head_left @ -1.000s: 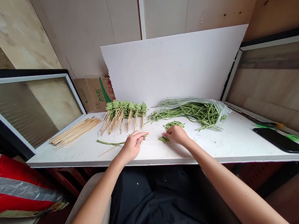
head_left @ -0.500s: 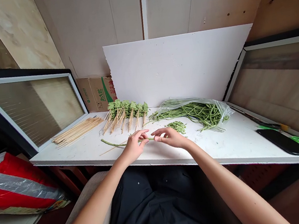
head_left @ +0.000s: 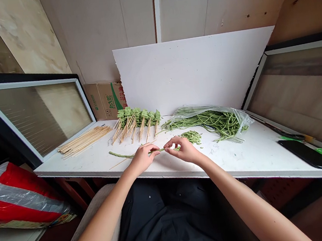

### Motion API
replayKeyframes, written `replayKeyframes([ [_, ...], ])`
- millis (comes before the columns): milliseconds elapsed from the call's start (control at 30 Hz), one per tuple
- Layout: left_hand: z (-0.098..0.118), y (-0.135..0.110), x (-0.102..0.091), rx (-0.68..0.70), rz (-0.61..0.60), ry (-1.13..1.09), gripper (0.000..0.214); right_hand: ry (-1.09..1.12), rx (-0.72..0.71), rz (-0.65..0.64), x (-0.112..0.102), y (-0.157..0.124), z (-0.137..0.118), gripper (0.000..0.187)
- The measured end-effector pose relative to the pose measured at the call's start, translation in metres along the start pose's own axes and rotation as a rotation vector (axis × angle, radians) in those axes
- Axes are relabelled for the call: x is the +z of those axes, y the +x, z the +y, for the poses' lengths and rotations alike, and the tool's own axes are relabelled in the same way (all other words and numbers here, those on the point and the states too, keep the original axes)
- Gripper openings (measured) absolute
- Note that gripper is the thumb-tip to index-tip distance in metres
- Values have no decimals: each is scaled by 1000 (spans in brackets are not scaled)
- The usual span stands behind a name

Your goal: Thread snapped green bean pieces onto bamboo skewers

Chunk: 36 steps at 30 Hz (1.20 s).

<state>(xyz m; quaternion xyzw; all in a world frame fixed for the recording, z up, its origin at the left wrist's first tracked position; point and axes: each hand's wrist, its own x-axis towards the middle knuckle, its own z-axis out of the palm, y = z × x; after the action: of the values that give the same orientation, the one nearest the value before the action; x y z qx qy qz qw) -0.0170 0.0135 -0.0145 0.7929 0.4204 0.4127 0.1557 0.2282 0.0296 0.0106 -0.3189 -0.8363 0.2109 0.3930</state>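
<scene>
I have my left grip (head_left: 143,158) and right grip (head_left: 184,150) both pinched closed on one long bean (head_left: 120,155), stretched between them; cut pieces (head_left: 192,136) lie just beyond the right grip.

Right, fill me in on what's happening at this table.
A seated person has a long green bean in both hands: the left hand grips it, and the right hand pinches its near-right end. Short cut pieces lie heaped just beyond the right hand. Farther back are skewered pieces, with bare skewers to their left and uncut beans in a clear bag to their right.
</scene>
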Motion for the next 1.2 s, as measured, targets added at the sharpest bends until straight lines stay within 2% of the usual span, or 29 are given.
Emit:
replayKeyframes([
  [100, -3, -1, 0, 33, 8, 38, 6, -52, -61, -6, 4, -1, 2, 15],
  [200, -2, 0, 2, 85, 30, 50, 8, -88, -156, 6, 10, -1, 4, 22],
  [367, 7, 0, 1, 161, 50, 42, 14, -91, -270, 115, 17, 0, 6, 22],
  [533, 10, 1, -2, 149, 48, 33, 14, -99, -284, 190, 16, 1, 7, 21],
  [733, 16, 0, -3, 187, 37, 71, 21, -99, -283, 152, 18, 0, -2, 22],
  [833, 19, 0, -3, 219, 24, 94, 25, -75, -280, 173, 21, -1, -8, 23],
  [967, 24, 0, -2, 231, 51, 28, 25, 39, -222, 273, 26, -3, -14, 21],
  [1067, 29, 0, -1, 208, 92, -59, 24, 206, -96, 324, 30, -4, -14, 19],
  [1200, 34, 0, -2, 203, 128, -108, 23, 445, 76, 320, 37, -4, -10, 22],
])
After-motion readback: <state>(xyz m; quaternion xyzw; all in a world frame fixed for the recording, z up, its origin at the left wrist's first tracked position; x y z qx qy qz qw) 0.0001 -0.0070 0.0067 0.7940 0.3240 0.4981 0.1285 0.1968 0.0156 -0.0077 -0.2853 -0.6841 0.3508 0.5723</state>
